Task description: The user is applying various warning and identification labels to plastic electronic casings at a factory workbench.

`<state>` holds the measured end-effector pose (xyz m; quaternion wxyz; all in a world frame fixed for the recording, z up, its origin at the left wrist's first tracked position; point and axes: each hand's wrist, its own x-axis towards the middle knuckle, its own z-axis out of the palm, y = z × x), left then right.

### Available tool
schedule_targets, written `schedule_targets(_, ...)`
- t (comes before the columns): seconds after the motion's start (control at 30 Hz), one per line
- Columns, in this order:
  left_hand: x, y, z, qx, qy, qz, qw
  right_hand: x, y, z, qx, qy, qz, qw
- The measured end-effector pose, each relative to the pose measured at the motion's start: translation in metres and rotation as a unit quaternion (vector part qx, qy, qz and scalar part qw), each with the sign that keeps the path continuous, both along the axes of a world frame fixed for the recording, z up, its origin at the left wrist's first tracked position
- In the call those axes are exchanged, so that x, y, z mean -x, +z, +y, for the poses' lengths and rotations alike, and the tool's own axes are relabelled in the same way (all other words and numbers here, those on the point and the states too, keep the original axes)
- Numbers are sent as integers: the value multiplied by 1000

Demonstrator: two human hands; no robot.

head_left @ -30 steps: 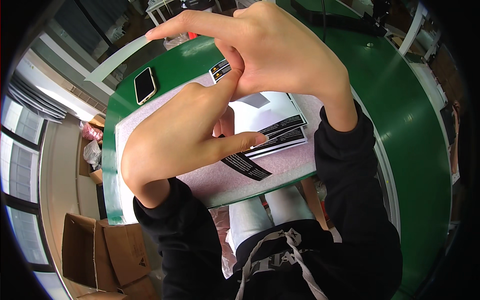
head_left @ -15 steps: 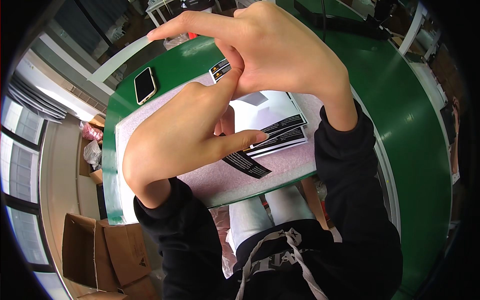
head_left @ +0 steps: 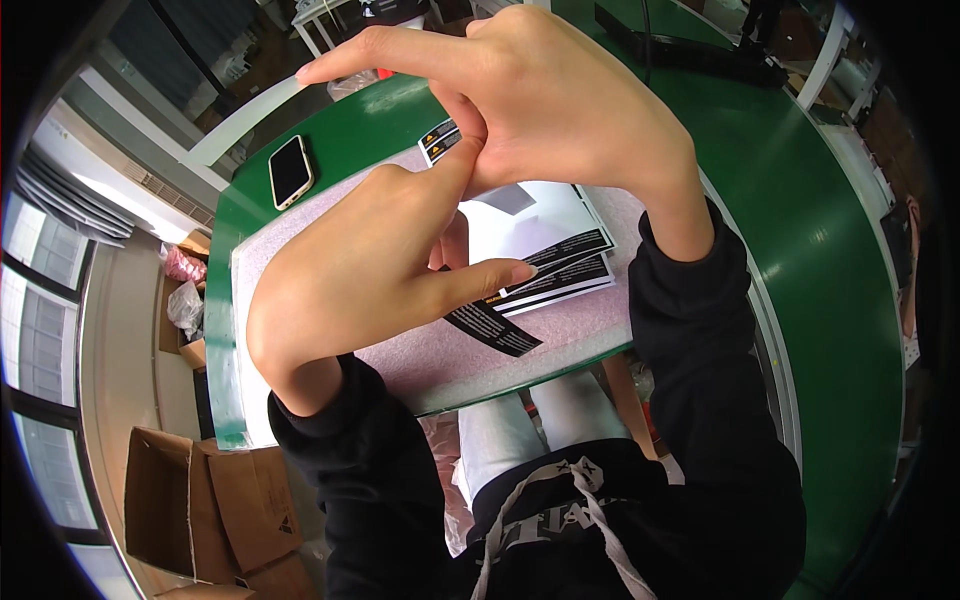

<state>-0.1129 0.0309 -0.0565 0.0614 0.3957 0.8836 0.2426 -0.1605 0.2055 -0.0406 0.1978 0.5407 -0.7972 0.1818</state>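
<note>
My left hand [head_left: 350,265] is bent over a pink foam mat, its thumb stretched to the right and other fingers curled underneath. From below that thumb comes a black label strip [head_left: 497,328] with small white print, its lower end over the mat. The curled fingers seem to grip it, though the grip is hidden. My right hand [head_left: 570,105] arches above, index finger reaching far left. Its thumb side meets the left fingertips in a pinch, and what lies between them is hidden. Beneath both hands lie label sheets [head_left: 560,280], black and white, beside a glossy white sheet [head_left: 520,225].
The pink foam mat [head_left: 400,370] covers the near part of a green table [head_left: 800,270]. A phone [head_left: 290,172] lies at the far left. A pale strip [head_left: 245,122] shows near my right index fingertip. Cardboard boxes [head_left: 205,505] stand on the floor, lower left.
</note>
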Motion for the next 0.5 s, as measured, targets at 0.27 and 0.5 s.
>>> schedule_targets(0.27,0,0,0,1,-3,4,1000,3,-16,-3,117,6,79,990)
schedule_targets(0.5,0,2,2,0,3,-1,1000,4,-15,-2,109,7,80,991)
